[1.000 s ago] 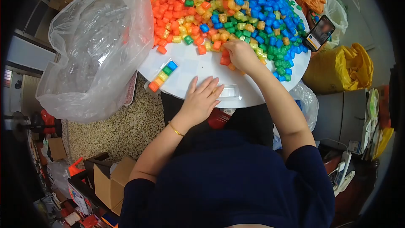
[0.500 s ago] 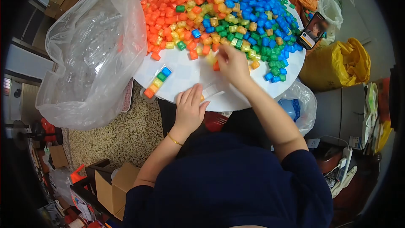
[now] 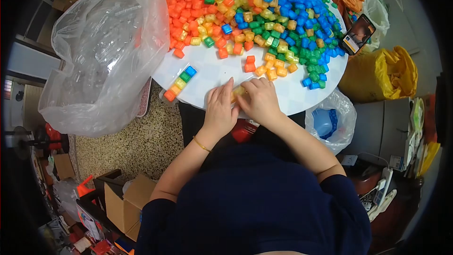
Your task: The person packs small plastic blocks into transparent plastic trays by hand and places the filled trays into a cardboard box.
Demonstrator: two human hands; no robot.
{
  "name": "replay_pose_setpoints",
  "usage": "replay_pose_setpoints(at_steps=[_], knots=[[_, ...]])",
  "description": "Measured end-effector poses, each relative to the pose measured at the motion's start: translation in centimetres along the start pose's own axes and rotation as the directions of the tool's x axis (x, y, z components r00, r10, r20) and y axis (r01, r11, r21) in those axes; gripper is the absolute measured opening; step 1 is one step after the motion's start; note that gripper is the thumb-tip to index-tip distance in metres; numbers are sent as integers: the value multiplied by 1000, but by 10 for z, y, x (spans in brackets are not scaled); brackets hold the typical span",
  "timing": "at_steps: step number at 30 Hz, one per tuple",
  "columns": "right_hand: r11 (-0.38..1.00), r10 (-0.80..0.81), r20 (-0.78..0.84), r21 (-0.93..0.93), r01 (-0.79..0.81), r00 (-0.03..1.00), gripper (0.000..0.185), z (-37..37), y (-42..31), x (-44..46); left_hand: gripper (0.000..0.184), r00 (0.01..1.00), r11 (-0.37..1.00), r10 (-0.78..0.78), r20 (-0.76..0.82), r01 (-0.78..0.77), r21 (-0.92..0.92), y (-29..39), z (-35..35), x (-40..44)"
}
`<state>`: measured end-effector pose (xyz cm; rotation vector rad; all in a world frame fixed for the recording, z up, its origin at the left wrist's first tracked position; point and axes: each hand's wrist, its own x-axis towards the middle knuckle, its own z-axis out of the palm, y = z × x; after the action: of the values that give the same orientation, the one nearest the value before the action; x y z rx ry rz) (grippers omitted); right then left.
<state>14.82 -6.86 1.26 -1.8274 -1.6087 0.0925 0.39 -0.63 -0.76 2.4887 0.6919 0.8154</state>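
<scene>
At the near edge of the table, my left hand (image 3: 221, 109) holds a narrow clear plastic case (image 3: 245, 81), its fingers extended along the left side. My right hand (image 3: 262, 100) has its fingers curled over the same case, pressing at a translucent yellow cube (image 3: 238, 91) in it. My fingers hide most of that case. To the left lies another clear case filled with a row of coloured cubes (image 3: 180, 84), blue at the top and orange-red at the bottom. Beyond my hands, loose orange-yellow cubes (image 3: 272, 64) and a pair of red cubes (image 3: 249, 64) lie near the big pile.
A large heap of translucent cubes (image 3: 264, 14) covers the far side of the round white table (image 3: 207, 72). A big clear bag (image 3: 106, 52) of plastic cases stands left. A phone (image 3: 358, 34) leans at the right edge, near a yellow bag (image 3: 380, 73).
My right hand has come back from the pile toward my left hand and now works at the case. Several orange-yellow cubes now show where it was. The view has shifted slightly.
</scene>
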Motion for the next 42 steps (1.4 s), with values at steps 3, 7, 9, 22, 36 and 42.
replay_pose_setpoints(at_steps=[3, 7, 9, 22, 36, 42], knots=[[994, -34, 6, -102, 34, 999, 23, 3, 0, 1, 66, 1000, 999, 20, -3, -20, -32, -3, 0, -1], [981, 50, 175, -193, -16, 983, 24, -8, -6, 9, 67, 999, 999, 34, 9, -34, -25, -2, 1, 0], [978, 71, 212, -208, -26, 975, 25, -8, -2, 11, 67, 1000, 999, 30, 5, -30, -10, -1, 0, -1], [932, -290, 18, 233, 278, 957, 25, -25, 43, 26, 59, 997, 998, 58, 44, -57, -12, 2, -6, 5], [892, 58, -205, -428, -142, 977, 14, -33, 75, 48, 36, 990, 992, 57, 127, -71, 107, 11, -4, -1], [998, 54, -48, -31, -56, 997, 9, -15, 19, -24, 44, 975, 939, 127, 182, -177, 296, 20, 2, 7]])
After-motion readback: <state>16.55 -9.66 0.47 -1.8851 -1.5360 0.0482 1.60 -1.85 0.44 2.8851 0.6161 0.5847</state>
